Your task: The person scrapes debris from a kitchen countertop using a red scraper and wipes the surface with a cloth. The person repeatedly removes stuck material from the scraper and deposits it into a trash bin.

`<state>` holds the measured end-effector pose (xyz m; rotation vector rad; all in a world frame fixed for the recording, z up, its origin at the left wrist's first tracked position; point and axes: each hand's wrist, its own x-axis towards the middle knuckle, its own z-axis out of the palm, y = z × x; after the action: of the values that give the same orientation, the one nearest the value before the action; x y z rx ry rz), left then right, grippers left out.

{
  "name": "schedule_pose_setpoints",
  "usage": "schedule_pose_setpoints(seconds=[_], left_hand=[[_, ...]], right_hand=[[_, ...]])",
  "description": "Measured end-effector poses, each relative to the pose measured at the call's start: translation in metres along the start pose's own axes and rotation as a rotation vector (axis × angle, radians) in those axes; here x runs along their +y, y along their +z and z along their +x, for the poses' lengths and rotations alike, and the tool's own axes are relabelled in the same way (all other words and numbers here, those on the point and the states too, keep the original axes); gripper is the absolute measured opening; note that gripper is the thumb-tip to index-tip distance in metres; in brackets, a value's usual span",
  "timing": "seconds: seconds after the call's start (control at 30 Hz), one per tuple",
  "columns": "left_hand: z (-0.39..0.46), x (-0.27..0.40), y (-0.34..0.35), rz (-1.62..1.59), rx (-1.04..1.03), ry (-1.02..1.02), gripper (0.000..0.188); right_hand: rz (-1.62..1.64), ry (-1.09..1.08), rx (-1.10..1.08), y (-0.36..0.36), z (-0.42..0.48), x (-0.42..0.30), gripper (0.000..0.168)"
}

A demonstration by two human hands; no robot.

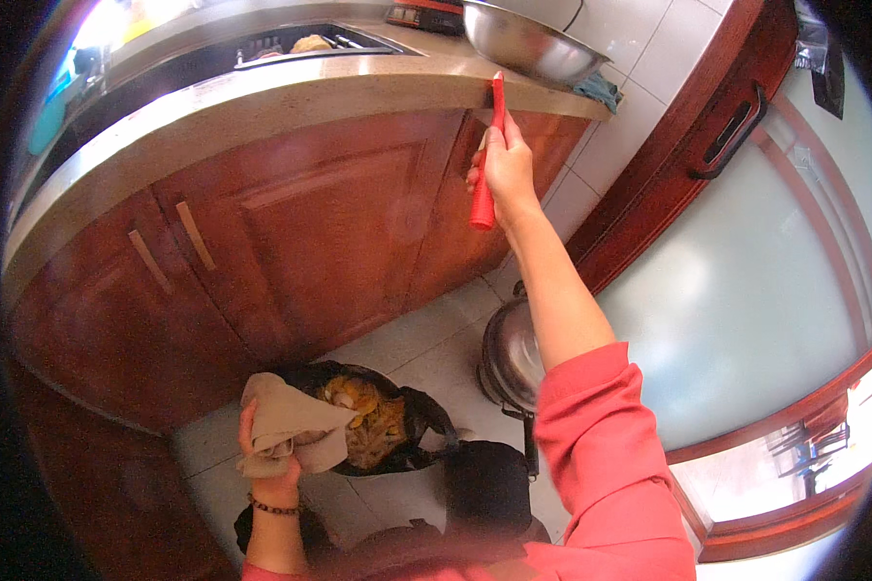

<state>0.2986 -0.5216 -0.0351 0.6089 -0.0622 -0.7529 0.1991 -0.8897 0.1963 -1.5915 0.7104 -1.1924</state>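
Observation:
My right hand [510, 163] grips a red tool [484, 200] with a ribbed handle. Its narrow upper end reaches up in front of the countertop edge, and I cannot tell what kind of tool it is. Low on the left, my left hand [283, 472] is closed around a folded beige cloth [291, 417]. Part of that hand is hidden by the cloth. Below and beside the cloth is a bin lined with a black plastic bag [429, 417], holding peels and food scraps [378, 432]. A beaded bracelet circles my left wrist.
Brown wooden cabinets [334, 218] run under the stone countertop [320, 76]. On it are a sink [261, 43], a steel basin [530, 43] and a blue-green cloth [599, 91]. A lidded metal pot [512, 348] stands on the tiled floor, left of a frosted-glass door [741, 290].

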Motion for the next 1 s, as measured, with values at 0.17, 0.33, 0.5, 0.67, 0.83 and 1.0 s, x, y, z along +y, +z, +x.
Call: schedule_pose_setpoints(seconds=[0.17, 0.33, 0.5, 0.67, 0.83, 1.0], left_hand=[[-0.011, -0.025, 0.009, 0.415, -0.214, 0.419, 0.037], [-0.001, -0.018, 0.006, 0.059, -0.05, 0.104, 0.038], [0.002, -0.009, 0.019, 0.029, 0.006, -0.047, 0.039], [0.001, -0.011, 0.017, 0.02, -0.05, -0.041, 0.037], [-0.002, -0.023, 0.016, 0.189, -0.019, 0.158, 0.038], [0.003, -0.013, 0.012, 0.03, 0.02, -0.025, 0.038]], right_hand=[[0.016, 0.007, 0.113, -0.042, 0.048, -0.006, 0.046], [-0.265, -0.311, 0.032, -0.049, 0.054, 0.037, 0.047], [-0.392, -0.525, 0.056, -0.037, 0.034, 0.054, 0.047], [-0.469, -0.445, 0.123, -0.064, 0.064, 0.04, 0.047], [-0.555, -0.736, 0.024, -0.019, 0.018, 0.038, 0.05], [-0.659, -0.819, -0.013, -0.032, 0.021, 0.041, 0.051]])
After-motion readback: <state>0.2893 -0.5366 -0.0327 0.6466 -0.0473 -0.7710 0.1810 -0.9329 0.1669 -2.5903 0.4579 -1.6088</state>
